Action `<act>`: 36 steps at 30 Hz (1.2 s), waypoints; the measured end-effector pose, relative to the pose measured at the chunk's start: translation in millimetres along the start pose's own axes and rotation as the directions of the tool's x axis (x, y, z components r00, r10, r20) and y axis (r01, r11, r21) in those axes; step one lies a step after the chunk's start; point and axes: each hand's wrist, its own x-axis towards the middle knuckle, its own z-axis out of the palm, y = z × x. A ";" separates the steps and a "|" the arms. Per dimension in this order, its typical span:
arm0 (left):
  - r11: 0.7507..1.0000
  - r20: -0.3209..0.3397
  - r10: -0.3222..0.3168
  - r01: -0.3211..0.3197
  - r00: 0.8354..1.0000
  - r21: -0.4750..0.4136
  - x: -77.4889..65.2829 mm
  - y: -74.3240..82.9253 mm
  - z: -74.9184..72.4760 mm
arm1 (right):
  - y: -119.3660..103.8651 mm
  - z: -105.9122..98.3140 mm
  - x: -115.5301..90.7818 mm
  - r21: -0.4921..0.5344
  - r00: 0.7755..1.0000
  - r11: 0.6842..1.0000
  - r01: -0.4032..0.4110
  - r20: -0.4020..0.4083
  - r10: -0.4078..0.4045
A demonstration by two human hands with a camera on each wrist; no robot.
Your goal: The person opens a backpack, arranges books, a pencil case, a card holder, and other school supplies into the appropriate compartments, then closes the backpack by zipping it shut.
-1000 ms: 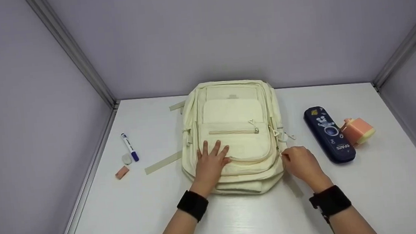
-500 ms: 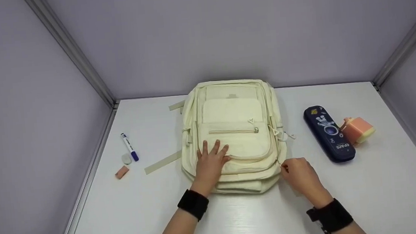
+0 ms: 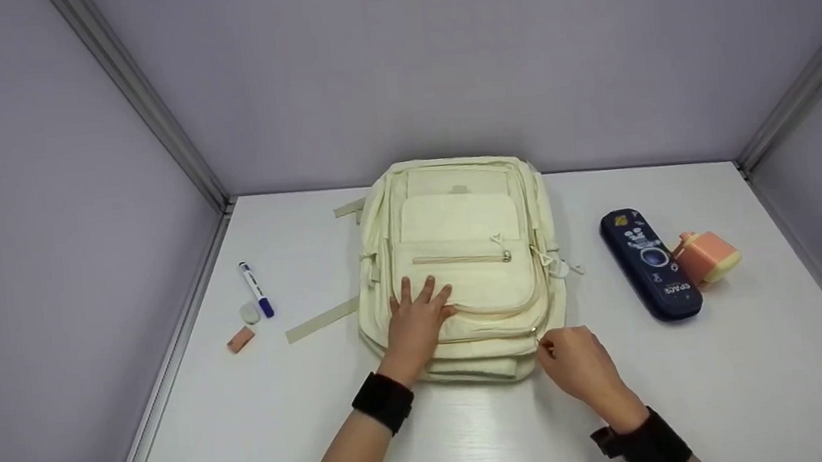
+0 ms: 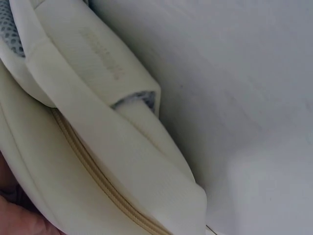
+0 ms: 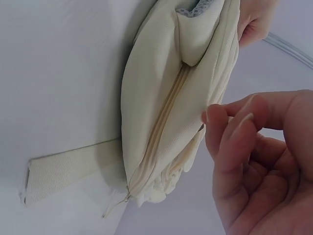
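A cream backpack (image 3: 458, 216) lies front side up on the white table. My left hand (image 3: 416, 335) rests on its lower front with the fingers spread. At the backpack's lower right corner, my right hand (image 3: 577, 364) pinches a zipper pull between thumb and curled fingers. The zipper slider (image 3: 535, 332) shows just beyond the fingertips; the pull itself is mostly hidden. In the right wrist view, the curled fingers (image 5: 239, 137) are close against the bag's edge. The left wrist view shows the bag's zippered side (image 4: 98, 171) and a bit of my left hand.
To the right lie a navy pencil case (image 3: 648, 262) and a pink-and-yellow box-like object (image 3: 708, 257) touching it. On the left are a marker (image 3: 256, 289), a small whitish piece (image 3: 249, 313) and a pink block (image 3: 240, 340). Straps (image 3: 323, 320) stick out from the backpack; walls surround the table.
My right hand has moved down and left around the backpack's lower right corner, drawing the zipper pull along. The left hand has stayed in place on the bag.
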 end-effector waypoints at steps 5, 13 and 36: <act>1.000 -0.004 0.004 -0.004 1.000 0.002 -0.7 0.1 -1.7 | -10.8 4.1 -1.7 0.012 1.000 1.000 0.015 0.025 -0.015; 1.000 0.010 -0.004 0.005 1.000 -0.020 -1.4 1.7 -4.5 | -26.1 12.5 -1.0 -0.034 0.998 0.999 0.038 0.054 -0.036; 0.999 0.010 -0.032 0.032 0.999 -0.012 -1.5 10.8 -7.7 | -52.1 34.3 3.9 0.014 0.982 0.982 0.187 0.000 -0.187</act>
